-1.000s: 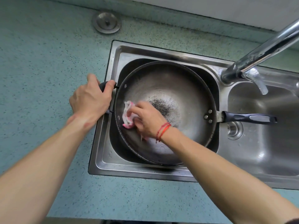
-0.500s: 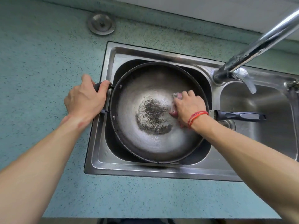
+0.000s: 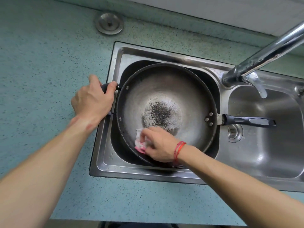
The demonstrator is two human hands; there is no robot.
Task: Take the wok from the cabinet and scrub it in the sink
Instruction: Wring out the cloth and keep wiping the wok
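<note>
I see a speckled teal countertop (image 3: 49,63) that runs back to a pale wall, with a steel double sink (image 3: 148,176) set into it. The counter stretches wide to the left of the sink and along its near edge. The wok (image 3: 164,89) fills the left basin, its rim close to the basin walls. The faucet (image 3: 263,60) slants in from the far right corner. The wok's long black handle (image 3: 246,120) reaches over the right basin. The left hand (image 3: 93,101) is clenched round the small side handle at the wok's left rim. The right hand (image 3: 158,145) has its fingers curled on a pink-white cloth (image 3: 139,142), pressing it against the wok's near inner wall. A round metal cover (image 3: 109,23) lies by the counter's far edge.
</note>
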